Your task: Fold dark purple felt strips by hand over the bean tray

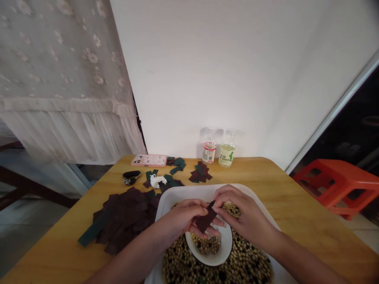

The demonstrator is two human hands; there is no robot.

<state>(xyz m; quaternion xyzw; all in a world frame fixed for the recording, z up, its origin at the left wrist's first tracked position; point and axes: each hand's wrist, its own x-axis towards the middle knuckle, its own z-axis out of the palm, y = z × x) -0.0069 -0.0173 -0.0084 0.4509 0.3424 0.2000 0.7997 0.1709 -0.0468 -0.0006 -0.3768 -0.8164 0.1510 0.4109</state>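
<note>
My left hand (197, 216) holds a dark brown rectangular piece (206, 221), thin and flat, between thumb and fingers. At its upper corner, my right hand (235, 205) pinches the same piece with fingertips pressed together. Both hands are above a white bowl (227, 246) with small tan and brown beads in it. The bowl sits among many beads (245, 260), tan and dark, in a white tray (174, 190). To the left lies a large heap of similar dark brown pieces (127, 217), with a long green strip (94, 228) at its edge.
Along the table's (284, 181) back stand two bottles, one red-labelled (209, 152), one green-labelled (226, 154). A pink-cased phone (149, 160), keys (130, 177), crumpled white tissue (158, 181) and small piles of pieces (200, 172) lie at back left. An orange stool (340, 181) stands right.
</note>
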